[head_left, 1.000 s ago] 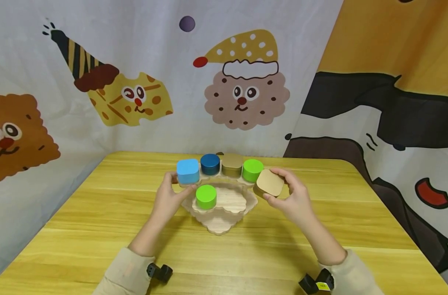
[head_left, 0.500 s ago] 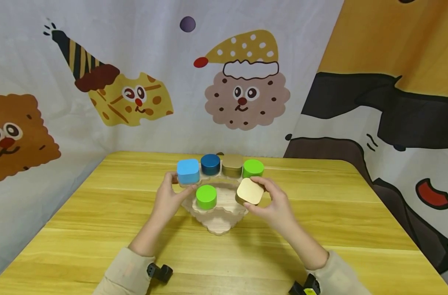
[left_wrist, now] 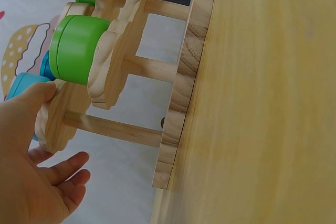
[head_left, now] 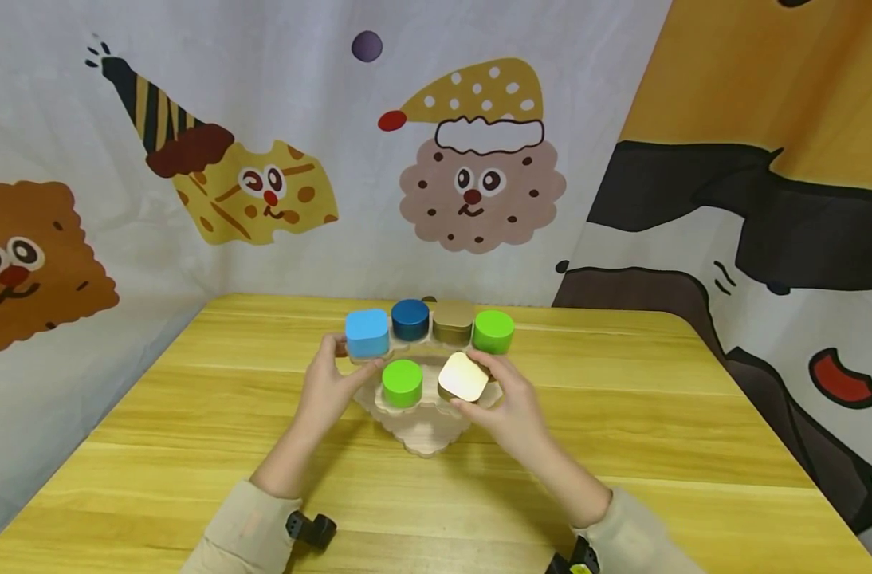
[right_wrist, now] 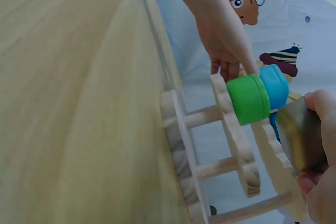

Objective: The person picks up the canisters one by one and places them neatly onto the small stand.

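Note:
A tiered wooden stand [head_left: 426, 434] with scalloped shelves on posts stands mid-table. My left hand [head_left: 328, 384] holds the left end of its upper shelf, thumb on the edge in the left wrist view. My right hand [head_left: 513, 408] pinches a gold rounded-square tin [head_left: 462, 376] by its sides, over the right part of the lower shelf. Whether the tin touches the shelf I cannot tell. A green round tin [head_left: 402, 383] sits on that shelf's left. Along the upper shelf are a light blue square tin [head_left: 367, 332], a dark blue round tin [head_left: 410, 320], another gold tin [head_left: 453, 321] and a second green tin [head_left: 493, 331].
The wood-grain table [head_left: 214, 414] extends around the stand. Behind it hangs a white curtain [head_left: 285, 88] printed with cartoon food figures. Black devices are strapped at both wrists, near the beige sleeves [head_left: 245, 530].
My right hand has carried the gold tin leftward and slightly toward me, from beside the upper shelf's right end to over the lower shelf. My left hand stays put.

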Demonstrator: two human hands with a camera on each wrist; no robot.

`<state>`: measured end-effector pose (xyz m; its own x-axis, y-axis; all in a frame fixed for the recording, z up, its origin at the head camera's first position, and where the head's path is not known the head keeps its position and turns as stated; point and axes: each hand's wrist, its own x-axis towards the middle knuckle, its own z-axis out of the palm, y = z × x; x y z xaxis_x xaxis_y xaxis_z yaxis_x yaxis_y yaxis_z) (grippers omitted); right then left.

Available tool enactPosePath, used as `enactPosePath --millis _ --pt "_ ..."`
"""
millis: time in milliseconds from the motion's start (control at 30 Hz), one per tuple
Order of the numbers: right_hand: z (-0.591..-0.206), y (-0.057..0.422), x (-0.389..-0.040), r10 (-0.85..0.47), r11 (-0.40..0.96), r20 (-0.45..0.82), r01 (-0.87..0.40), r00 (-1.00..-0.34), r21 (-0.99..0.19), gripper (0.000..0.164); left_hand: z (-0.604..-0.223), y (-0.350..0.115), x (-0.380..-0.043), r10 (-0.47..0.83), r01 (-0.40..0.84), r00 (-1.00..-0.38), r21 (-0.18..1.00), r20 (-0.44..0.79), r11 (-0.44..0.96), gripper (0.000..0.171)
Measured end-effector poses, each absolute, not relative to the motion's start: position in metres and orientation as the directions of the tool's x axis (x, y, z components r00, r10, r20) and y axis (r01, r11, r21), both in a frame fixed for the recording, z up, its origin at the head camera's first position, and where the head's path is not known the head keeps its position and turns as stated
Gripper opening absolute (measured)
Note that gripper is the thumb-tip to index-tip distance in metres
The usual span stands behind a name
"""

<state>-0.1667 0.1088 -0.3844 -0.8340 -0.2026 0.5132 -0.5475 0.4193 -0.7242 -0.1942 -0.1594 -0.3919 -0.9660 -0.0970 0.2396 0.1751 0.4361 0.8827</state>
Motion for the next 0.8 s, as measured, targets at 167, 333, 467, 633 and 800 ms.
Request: enactPosePath --millis 167,333,467,633,800 --pt "-0.389 0.102 -0.165 -0.187 0.423 0.511 -0.538 -0.839 -0.729 0.069 -0.392 -0.159 -0.195 -0.099 0.178 -0.964 0.880 0.245 0.440 0.068" --pt "-0.394 0.099 -0.166 -0.173 0.424 0.511 -0.532 -0.842 -0.733 0.069 -0.393 -0.159 -0.195 -0.101 0.169 -0.967 0.882 0.236 0.441 0.068" --pt "-0.399 0.097 -0.168 -0.170 0.432 0.517 -0.534 -0.839 -0.726 0.069 -0.393 -0.160 -0.195 -0.099 0.166 -0.968 0.883 0.232 0.440 0.069" --pt "-0.404 0.095 -0.168 -0.168 0.456 0.509 -0.524 -0.844 -0.719 0.069 -0.393 -0.160 -0.195 -0.099 0.159 -0.970 0.885 0.223 0.437 0.070" --pt "-0.405 0.094 -0.169 -0.141 0.460 0.498 -0.501 -0.856 -0.733 0.069 -0.394 -0.160 -0.195 -0.101 0.156 -0.970 0.885 0.221 0.439 0.070"
